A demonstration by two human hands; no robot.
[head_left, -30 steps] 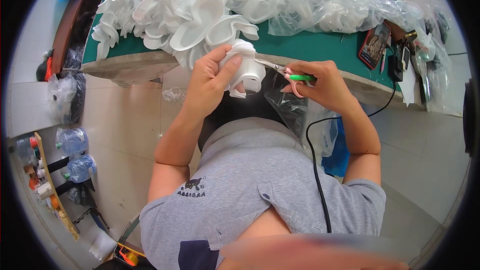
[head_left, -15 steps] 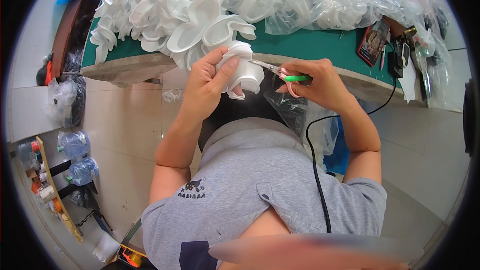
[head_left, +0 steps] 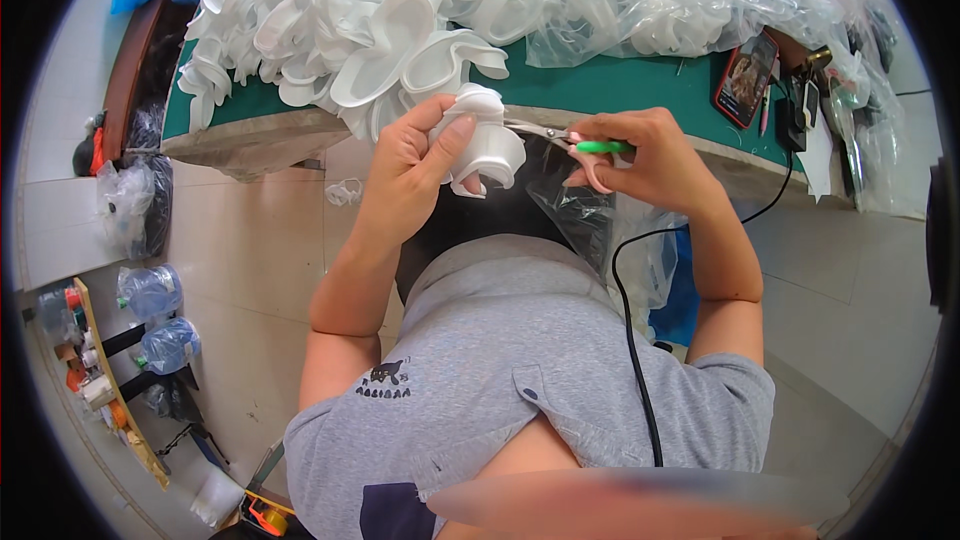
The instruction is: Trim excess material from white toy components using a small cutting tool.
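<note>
My left hand (head_left: 412, 165) pinches a curved white moulded piece (head_left: 492, 155) between thumb and fingers, just off the table's front edge. It looks like soft foam with a raised rim; its exact kind I cannot tell. In my right hand (head_left: 645, 160) is a pair of scissors (head_left: 592, 162) with pink and green handles, my fingers wrapped round them. The blades point left, and their tips meet the right edge of the white piece near its upper part. Whether the tips bite into it is too small to see.
A heap of similar white pieces (head_left: 385, 40) covers the left of the green table (head_left: 620, 90). Clear plastic bags (head_left: 620, 15) lie behind. At the right are a phone (head_left: 745, 78) and a black adapter (head_left: 790, 125), whose cable (head_left: 625, 290) hangs across my right side.
My right hand and the scissors have shifted slightly right, and the handles look a little closer together. The white piece in my left hand has barely moved.
</note>
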